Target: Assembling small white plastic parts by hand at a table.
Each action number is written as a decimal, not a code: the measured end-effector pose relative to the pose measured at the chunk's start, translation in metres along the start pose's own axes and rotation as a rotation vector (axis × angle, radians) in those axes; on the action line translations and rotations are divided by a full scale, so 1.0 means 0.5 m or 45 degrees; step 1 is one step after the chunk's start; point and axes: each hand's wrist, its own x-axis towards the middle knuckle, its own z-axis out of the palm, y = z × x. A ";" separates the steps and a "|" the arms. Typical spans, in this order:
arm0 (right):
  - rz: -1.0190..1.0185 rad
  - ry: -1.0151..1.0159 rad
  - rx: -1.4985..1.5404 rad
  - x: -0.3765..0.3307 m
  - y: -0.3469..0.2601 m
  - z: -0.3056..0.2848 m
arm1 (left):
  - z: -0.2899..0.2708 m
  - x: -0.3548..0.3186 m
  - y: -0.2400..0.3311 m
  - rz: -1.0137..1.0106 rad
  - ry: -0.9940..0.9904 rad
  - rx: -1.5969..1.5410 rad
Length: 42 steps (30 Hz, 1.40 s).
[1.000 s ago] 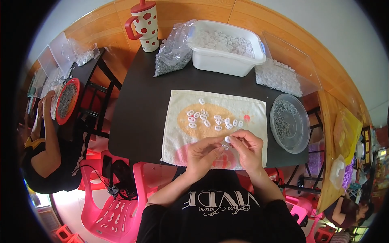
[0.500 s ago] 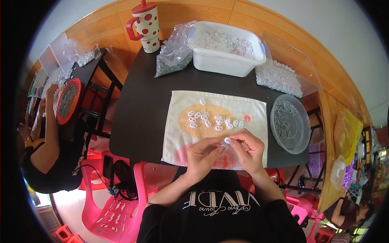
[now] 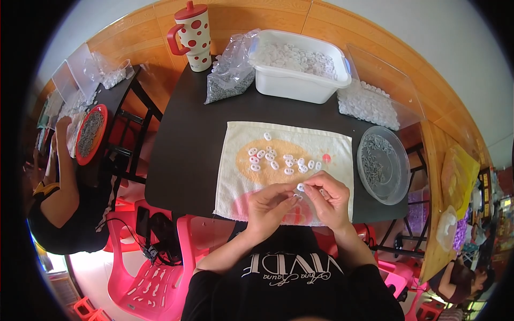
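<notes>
My left hand [image 3: 272, 203] and my right hand [image 3: 326, 198] meet over the near edge of a cream towel [image 3: 235, 160] on a black table [image 3: 187, 144]. Together their fingertips pinch a small white plastic ring [image 3: 300, 188]. Several more white rings [image 3: 278, 159] lie scattered on the towel's orange patch, just beyond my hands.
A clear round dish of small metal parts [image 3: 383, 163] sits right of the towel. At the back stand a white tub of white pieces [image 3: 297, 67], a plastic bag of grey parts [image 3: 230, 75] and a red-dotted mug [image 3: 193, 37]. Another person [image 3: 59, 176] works at a table on the left.
My hands have stayed together at the towel's near edge, shifting only slightly while working the small white ring between the fingertips.
</notes>
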 end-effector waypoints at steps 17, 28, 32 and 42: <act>-0.076 -0.110 -0.072 -0.003 -0.011 -0.003 | 0.007 -0.003 -0.003 0.013 0.081 0.015; -0.133 -0.180 -0.144 -0.013 -0.008 -0.013 | 0.006 -0.004 -0.012 0.041 0.087 0.041; -0.214 -0.169 -0.231 -0.017 0.001 -0.016 | -0.001 -0.004 -0.010 0.007 0.049 0.054; -0.221 -0.186 -0.193 -0.023 0.016 -0.022 | -0.005 0.013 0.024 -0.029 -0.051 0.399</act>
